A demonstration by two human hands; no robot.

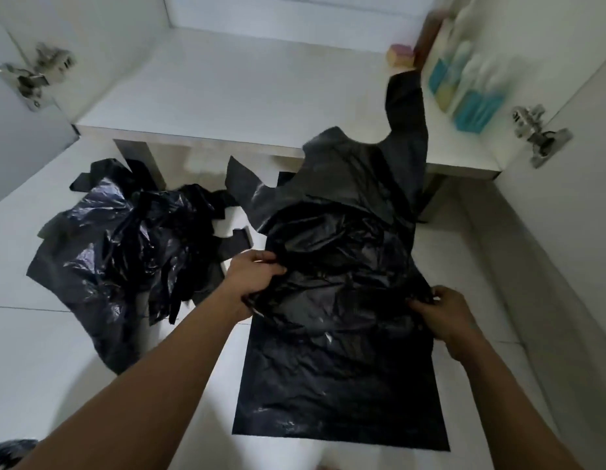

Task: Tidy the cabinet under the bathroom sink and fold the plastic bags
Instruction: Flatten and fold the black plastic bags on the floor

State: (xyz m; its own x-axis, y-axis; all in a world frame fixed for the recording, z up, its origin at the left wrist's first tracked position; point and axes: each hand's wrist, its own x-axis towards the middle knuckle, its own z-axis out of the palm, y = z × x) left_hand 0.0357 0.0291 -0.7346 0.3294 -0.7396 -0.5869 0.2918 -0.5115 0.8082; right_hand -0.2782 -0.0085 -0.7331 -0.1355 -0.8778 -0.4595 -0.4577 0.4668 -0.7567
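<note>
A large black plastic bag (342, 212) hangs crumpled in front of me, one handle trailing up onto the cabinet floor (227, 86). My left hand (254, 279) grips its left side and my right hand (444, 313) pinches its right edge. Beneath it, another black bag (339, 395) lies flat on the white tiled floor. A crumpled heap of black bags (125, 252) sits on the tiles to the left.
The open white cabinet has hinges at left (30, 76) and right (539, 134). White and blue bottles (464, 83) stand along its right wall, a pink and yellow sponge (401, 56) behind them. Another dark bag (10, 451) shows at the bottom left corner.
</note>
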